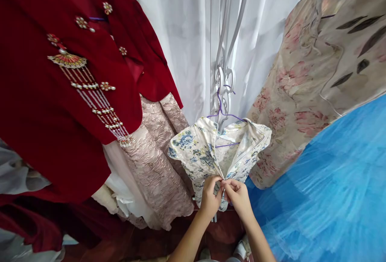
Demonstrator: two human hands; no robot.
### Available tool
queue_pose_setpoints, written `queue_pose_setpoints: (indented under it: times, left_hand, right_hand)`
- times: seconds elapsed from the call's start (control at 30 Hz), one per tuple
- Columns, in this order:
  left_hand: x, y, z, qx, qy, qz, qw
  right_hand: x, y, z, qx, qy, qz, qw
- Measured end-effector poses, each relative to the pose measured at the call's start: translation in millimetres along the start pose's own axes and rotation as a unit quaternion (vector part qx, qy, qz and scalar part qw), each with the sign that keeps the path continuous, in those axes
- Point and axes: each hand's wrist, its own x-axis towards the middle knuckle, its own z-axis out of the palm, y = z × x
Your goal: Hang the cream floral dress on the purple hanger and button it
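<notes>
A white dress with blue and yellow flowers point(199, 153) hangs in front of me on a purple hanger point(220, 111). Its neck opening is spread apart at the top, and the two edges come together where my hands meet. My left hand point(211, 195) pinches one edge of the opening. Close beside it, my right hand point(237, 193) has thumb and finger closed at the same spot, by what looks like a zipper. The fingers hide the small part between them.
A red jacket point(90, 105) with a beaded fan ornament point(69, 60) hangs at left, over a pinkish brocade skirt point(159, 165). At right hang a beige floral dress point(289, 93) and blue tulle point(331, 181). White curtains point(187, 32) and a white metal stand point(223, 32) are behind.
</notes>
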Motion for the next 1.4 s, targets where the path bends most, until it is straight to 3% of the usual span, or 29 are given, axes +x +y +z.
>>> queue_pose_setpoints:
  times: [0.23,0.4,0.53,0.77,0.87,0.97,1.07,1.2,1.3,1.4]
  left_hand:
    - [8,2,9,-0.012,0.032,-0.005,0.999]
    - [7,1,7,0.014,0.048,-0.029,0.998]
    - [4,3,1,0.017,0.025,-0.032,0.999]
    - [1,17,-5,0.013,-0.015,-0.039,0.999]
    - [-4,15,-4,-0.002,-0.022,-0.053,0.998]
    - [0,13,-10,-0.019,-0.03,-0.056,0.998]
    - [31,23,-31,-0.032,-0.002,0.012,0.999]
    - [110,66,-71,0.026,0.086,0.184,0.979]
    - [166,101,-90,0.141,-0.002,0.263,0.955]
    - [196,118,-93,0.218,-0.072,0.305,0.924]
  right_hand:
    - [2,-9,-8,0.006,-0.051,0.041,0.998]
    - [14,-21,-3,0.042,-0.045,0.042,0.997]
    - [38,-62,4,0.062,-0.026,-0.005,0.998]
    - [79,-153,24,0.063,-0.006,-0.159,0.985]
    - [84,-167,30,0.067,0.004,-0.192,0.979]
    - [79,-167,30,0.058,-0.002,-0.183,0.981]
    - [69,-163,27,0.054,0.006,-0.18,0.982]
    - [57,-165,20,0.034,0.008,-0.197,0.98]
    - [55,-167,16,0.018,0.001,-0.216,0.976]
    - [60,-160,15,-0.006,-0.001,-0.238,0.971]
